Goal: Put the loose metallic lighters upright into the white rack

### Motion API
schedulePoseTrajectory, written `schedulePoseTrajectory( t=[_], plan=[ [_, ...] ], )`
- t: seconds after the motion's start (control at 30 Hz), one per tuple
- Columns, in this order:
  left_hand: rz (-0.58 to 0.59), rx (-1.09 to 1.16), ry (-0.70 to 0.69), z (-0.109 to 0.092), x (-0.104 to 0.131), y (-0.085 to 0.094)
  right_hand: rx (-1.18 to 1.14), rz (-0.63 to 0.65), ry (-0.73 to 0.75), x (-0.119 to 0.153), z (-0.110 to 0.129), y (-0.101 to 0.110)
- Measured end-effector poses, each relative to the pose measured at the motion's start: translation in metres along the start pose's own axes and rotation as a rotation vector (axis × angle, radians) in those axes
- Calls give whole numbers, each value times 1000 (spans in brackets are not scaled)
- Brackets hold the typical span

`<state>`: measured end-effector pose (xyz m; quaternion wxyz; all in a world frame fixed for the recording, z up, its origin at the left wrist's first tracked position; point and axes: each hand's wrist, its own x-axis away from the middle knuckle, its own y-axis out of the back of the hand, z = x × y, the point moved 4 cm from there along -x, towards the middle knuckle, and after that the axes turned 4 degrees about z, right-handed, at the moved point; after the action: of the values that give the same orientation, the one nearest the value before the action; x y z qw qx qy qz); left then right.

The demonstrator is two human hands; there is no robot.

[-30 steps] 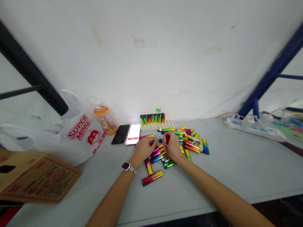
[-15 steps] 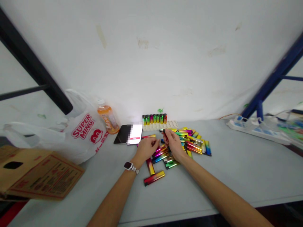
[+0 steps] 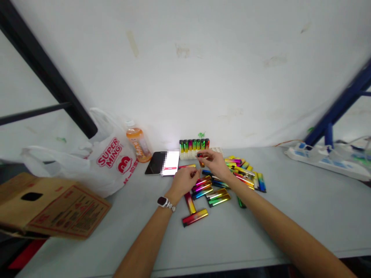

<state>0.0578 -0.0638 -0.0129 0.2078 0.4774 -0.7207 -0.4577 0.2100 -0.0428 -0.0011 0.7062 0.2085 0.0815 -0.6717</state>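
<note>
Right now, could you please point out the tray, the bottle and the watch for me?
Tray (image 3: pixel 189 155), head view: its bare front part.
Bottle (image 3: pixel 139 144), head view: the middle of its body.
Watch (image 3: pixel 162 201), head view: its dark face.

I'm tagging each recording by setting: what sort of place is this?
Probably an indoor workspace, though its exact kind is unclear: a plain grey tabletop, shiny multicoloured slim lighters lying on it, and a long white plastic power strip on the right.
</note>
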Motion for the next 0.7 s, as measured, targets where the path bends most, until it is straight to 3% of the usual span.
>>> schedulePoseTrajectory(
  t=[0.3,0.7],
  plan=[
    [-14,-13,-24,-3,6,8,247,-56,135,-86,-7,-9],
    [8,-35,-27,2,4,5,358,64,156,-110,-25,-22]
  ],
)
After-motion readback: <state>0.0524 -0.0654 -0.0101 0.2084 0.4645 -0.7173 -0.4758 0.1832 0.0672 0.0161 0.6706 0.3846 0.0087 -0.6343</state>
